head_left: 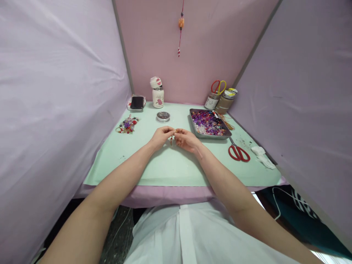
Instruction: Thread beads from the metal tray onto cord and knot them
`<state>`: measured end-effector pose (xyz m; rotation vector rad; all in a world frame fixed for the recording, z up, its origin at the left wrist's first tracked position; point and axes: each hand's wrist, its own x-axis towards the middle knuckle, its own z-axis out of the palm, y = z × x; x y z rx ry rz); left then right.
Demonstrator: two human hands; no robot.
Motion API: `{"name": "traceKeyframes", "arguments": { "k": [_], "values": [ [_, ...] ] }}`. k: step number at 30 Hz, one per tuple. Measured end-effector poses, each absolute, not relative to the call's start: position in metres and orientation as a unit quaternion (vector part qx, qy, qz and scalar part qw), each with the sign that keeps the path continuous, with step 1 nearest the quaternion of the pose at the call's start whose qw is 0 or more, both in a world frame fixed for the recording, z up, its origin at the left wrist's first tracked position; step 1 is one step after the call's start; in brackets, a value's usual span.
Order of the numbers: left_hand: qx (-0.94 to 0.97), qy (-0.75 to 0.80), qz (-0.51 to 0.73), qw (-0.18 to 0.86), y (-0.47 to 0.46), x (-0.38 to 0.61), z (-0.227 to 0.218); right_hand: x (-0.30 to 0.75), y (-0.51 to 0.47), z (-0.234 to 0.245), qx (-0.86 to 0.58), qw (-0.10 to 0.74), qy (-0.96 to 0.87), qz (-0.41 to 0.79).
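Observation:
My left hand (162, 136) and my right hand (187, 139) meet over the middle of the pale green table top (170, 168). Both are closed, fingertips pinched together on a small beaded string (171, 141). Its reddish beads hang down between the hands; the upper part is hidden by my fingers. Behind my left hand sits a round tin (163, 116) of small dark bits. Just beyond my right hand is a dark metal tray (214, 137) filled with purple, clear and orange beads.
Left lies a pile of beaded strings (128, 124), with a clear box (136, 103) behind. A white bottle (158, 97) and two jars (211, 101) stand at the back. Red-handled scissors (238, 153) and a crumpled white cloth (262, 157) lie right. A beaded cord (181, 23) hangs ahead.

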<state>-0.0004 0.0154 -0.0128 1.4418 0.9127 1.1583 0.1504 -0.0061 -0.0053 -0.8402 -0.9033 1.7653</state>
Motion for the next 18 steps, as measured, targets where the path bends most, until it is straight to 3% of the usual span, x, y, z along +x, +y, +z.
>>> {"name": "traceKeyframes", "arguments": {
  "k": [18],
  "values": [
    [0.641,0.356,0.471,0.489,0.0113,-0.0019,-0.0080,0.1562,-0.0064,-0.0020,-0.291,0.417,-0.315,0.801]
  ]
}}
